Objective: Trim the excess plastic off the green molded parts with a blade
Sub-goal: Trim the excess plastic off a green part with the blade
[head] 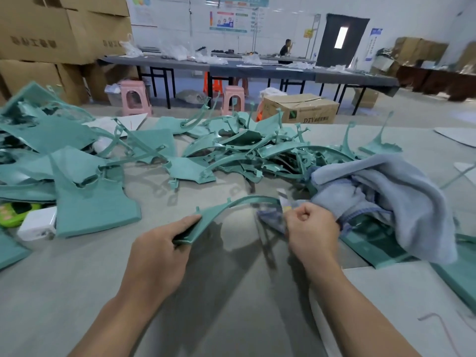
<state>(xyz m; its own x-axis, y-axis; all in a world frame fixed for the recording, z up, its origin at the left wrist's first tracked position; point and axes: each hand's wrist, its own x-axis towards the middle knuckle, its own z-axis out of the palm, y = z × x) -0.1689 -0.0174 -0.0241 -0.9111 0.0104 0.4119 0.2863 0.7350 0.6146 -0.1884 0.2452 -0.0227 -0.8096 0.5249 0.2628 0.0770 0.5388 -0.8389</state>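
Observation:
My left hand (164, 249) grips the near end of a curved green molded part (231, 206) that arches rightward above the grey table (231, 292). My right hand (310, 229) is curled into a fist at the part's far end, holding a small blade-like tool (284, 203) whose tip shows blurred above the fingers. A dark blurred piece (270, 219) hangs just left of that fist. A pile of green molded parts and scraps (257, 150) lies beyond the hands.
Large flat green pieces (95, 202) lie at left, beside a white box (38, 224) and a lime-green item (15, 212). A pale blue towel (381, 199) covers green parts at right. Cardboard boxes, pink stools, long tables and a seated person fill the background.

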